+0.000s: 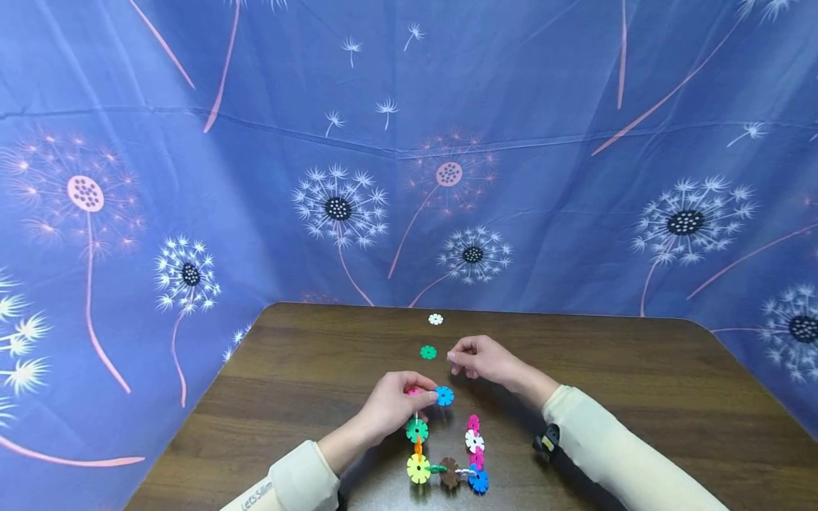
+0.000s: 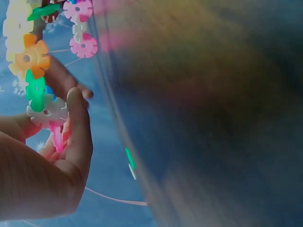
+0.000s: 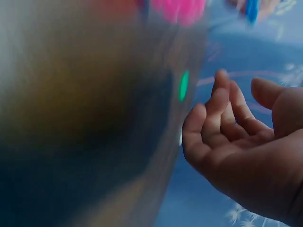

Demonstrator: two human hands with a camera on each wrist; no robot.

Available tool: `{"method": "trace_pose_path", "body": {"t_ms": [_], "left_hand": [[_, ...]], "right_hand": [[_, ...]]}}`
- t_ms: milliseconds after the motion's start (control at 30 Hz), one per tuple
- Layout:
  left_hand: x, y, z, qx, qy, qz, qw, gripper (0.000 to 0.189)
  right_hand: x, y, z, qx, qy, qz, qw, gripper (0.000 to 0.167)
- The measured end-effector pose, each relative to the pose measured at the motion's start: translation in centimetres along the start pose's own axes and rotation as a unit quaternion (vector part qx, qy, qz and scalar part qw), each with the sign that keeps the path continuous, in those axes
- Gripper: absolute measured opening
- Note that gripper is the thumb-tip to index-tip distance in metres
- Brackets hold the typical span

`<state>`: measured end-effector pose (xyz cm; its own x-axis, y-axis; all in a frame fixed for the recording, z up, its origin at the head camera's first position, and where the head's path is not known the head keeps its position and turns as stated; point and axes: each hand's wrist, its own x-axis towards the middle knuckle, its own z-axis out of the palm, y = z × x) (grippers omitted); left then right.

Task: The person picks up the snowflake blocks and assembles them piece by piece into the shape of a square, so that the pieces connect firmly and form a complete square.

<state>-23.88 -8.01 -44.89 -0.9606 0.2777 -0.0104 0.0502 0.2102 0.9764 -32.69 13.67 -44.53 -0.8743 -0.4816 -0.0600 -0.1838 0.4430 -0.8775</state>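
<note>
In the head view my left hand (image 1: 391,403) pinches the far left end of a chain of interlocking plastic flower discs, about a pink disc (image 1: 414,391). A blue disc (image 1: 444,396) stands at its fingertips, facing up. From there the chain runs toward me through a green disc (image 1: 417,430), turns at a yellow disc (image 1: 418,469), passes a brown disc (image 1: 449,473) and rises on the right to a magenta disc (image 1: 473,424). My right hand (image 1: 487,362) hovers with loosely curled fingers and holds nothing, as the right wrist view confirms. Near it lies a loose green disc (image 1: 428,352).
A loose white disc (image 1: 435,319) lies close to the far edge of the brown wooden table (image 1: 307,355). Behind the table hangs a blue cloth (image 1: 562,270) printed with dandelions. A black strap device (image 1: 547,441) sits at my right wrist.
</note>
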Motion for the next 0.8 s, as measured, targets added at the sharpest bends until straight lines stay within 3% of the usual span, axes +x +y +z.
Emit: {"method": "trace_pose_path", "body": {"t_ms": [100,200,267,333,467,567,700,800], "left_hand": [[-0.3,-0.4,-0.2,-0.017,-0.001,-0.015,0.9997,0.017],[-0.6,-0.6,-0.3,-0.03,-0.002,-0.021,0.9993,0.017],[-0.7,-0.7,-0.4,-0.032,-0.001,-0.021,0.9993,0.017],[-0.8,-0.6,-0.6,-0.03,0.001,-0.022,0.9993,0.017],[-0.8,-0.4,-0.9,-0.025,0.003,-0.027,0.9993,0.016],[-0.8,-0.2,-1.1,-0.024,0.004,-0.028,0.9993,0.016],[-0.8,-0.2,-1.2,-0.023,0.003,-0.029,0.9993,0.016],[-0.7,-0.2,-1.3,-0.023,0.003,-0.026,0.9994,0.017]], "right_hand": [[3.0,1.1,-0.7,-0.105,0.041,-0.016,0.9935,0.015],[5.4,2.5,-1.1,-0.222,0.067,-0.04,0.9718,0.01],[6.8,3.2,-1.1,-0.272,0.077,-0.048,0.9579,0.017],[8.0,3.6,-1.0,-0.301,0.082,-0.045,0.9489,0.027],[9.9,3.8,-0.6,-0.327,0.078,0.001,0.942,0.04],[10.9,3.4,-0.4,-0.355,0.065,0.03,0.9322,0.041],[11.4,3.2,-0.1,-0.389,0.058,0.036,0.9186,0.037],[11.1,3.1,-0.4,-0.377,0.062,0.027,0.9237,0.029]]}}
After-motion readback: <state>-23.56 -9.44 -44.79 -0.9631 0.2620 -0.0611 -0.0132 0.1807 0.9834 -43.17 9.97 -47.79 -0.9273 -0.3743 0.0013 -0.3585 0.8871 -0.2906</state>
